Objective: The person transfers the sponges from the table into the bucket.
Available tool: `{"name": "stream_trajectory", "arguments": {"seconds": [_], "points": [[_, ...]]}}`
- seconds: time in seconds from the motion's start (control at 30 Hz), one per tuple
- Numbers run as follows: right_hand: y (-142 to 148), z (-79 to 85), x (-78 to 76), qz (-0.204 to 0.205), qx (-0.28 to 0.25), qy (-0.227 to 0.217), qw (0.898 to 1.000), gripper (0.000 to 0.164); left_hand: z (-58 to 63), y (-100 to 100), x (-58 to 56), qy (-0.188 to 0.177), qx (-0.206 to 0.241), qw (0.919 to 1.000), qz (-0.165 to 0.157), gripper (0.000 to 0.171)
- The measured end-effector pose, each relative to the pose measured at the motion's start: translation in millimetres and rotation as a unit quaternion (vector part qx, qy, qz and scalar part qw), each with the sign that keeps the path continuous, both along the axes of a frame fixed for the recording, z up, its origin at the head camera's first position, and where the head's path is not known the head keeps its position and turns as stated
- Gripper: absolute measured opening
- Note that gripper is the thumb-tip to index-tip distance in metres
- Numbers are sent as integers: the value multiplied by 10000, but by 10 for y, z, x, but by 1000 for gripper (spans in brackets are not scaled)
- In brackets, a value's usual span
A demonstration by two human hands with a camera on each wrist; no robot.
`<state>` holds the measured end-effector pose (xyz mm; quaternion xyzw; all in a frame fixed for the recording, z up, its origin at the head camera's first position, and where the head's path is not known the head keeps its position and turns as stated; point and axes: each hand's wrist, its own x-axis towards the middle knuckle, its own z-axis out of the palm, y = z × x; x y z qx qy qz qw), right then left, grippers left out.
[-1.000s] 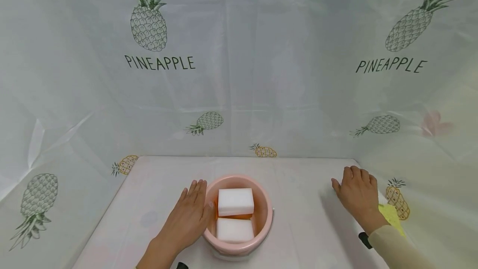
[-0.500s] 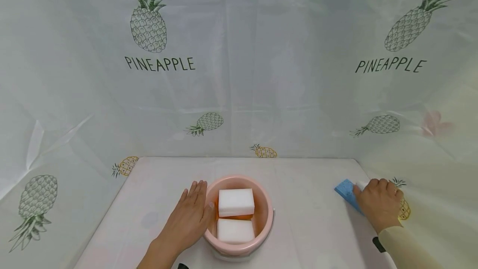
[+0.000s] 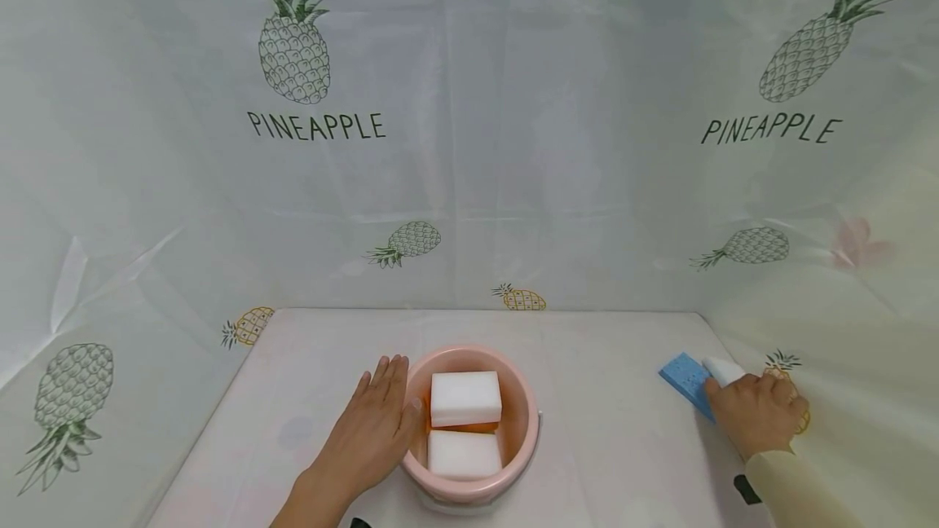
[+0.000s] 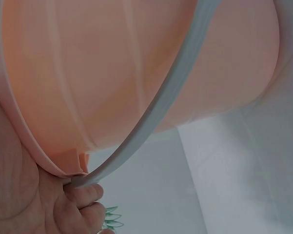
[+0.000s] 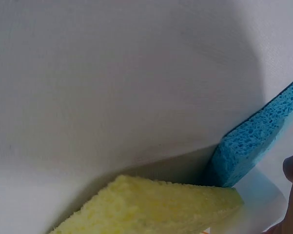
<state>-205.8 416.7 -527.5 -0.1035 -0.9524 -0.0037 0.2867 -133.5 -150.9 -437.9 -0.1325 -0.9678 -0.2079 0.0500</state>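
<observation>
A pink bucket (image 3: 528,414) stands on the table, with two white sponge-like blocks (image 3: 465,399) inside over something orange. My left hand (image 3: 367,430) lies with straight fingers along its left rim; the left wrist view shows the palm by the rim and fingertips near the grey handle (image 4: 158,105). At the table's right side my right hand (image 3: 759,414) reaches over a white block (image 3: 722,371), its fingers bent downward. Beside the thumb lies a blue sponge (image 3: 688,381). A yellow sponge (image 5: 156,207) shows in the right wrist view. The right fingertips are hidden, so their hold is unclear.
The table (image 3: 601,398) has a pale cover. A pineapple-print sheet (image 3: 572,186) rises behind it and along both sides, close to my right hand. Dark wrist straps show at both wrists.
My right hand has moved right and down toward the sponges at the table's right edge, uncovering the blue sponge and part of the white block. My left hand and the bucket have stayed put.
</observation>
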Motion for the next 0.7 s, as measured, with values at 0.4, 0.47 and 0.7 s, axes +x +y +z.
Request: {"name": "stream_trajectory", "arguments": {"seconds": [0.4,0.47,0.7], "points": [[2,5,-4,-297,-322,-1144,9925,63,-13,9,-10,-19,-33,10000,-9,64],[0,-19,-17,-326,-346,-1107,9927,59,-15,10,-12,-16,-40,10000,-3,64],[35,-32,-89,-503,-620,-1142,9902,45,-19,7,-14,-12,-37,10000,40,65]]}}
